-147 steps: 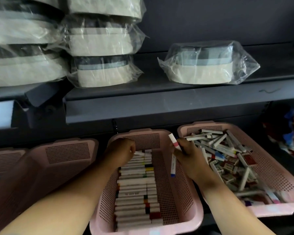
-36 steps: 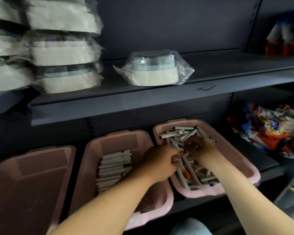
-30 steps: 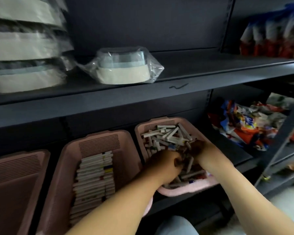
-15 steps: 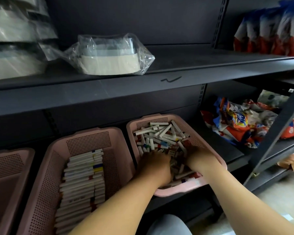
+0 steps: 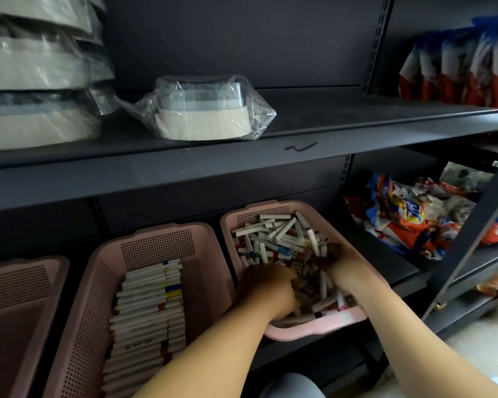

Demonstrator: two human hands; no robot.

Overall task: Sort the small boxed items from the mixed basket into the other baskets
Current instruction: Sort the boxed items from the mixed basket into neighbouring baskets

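Observation:
The mixed pink basket (image 5: pixel 314 326) on the right holds a jumble of small long white boxes (image 5: pixel 279 234). Both my hands are down in that pile. My left hand (image 5: pixel 268 285) lies knuckles-up with its fingers curled into the boxes. My right hand (image 5: pixel 339 262) is buried among them at the basket's right side, fingertips hidden. Whether either hand holds a box is not visible. The middle pink basket (image 5: pixel 156 239) holds neat rows of the same white boxes (image 5: pixel 150 305). A third pink basket (image 5: pixel 20 280) stands at the far left.
A dark shelf board (image 5: pixel 242 162) overhangs the baskets. On it sit plastic-wrapped round packs (image 5: pixel 202 110), stacked higher at the left. Colourful snack bags (image 5: pixel 408 214) lie right of the mixed basket, more (image 5: pixel 460 56) on the upper shelf. A slanted metal post (image 5: pixel 472 234) stands at the right.
My view swung right, away from the middle basket. Both hands went from the middle basket into the mixed basket and have sunk deeper into the pile in the last second.

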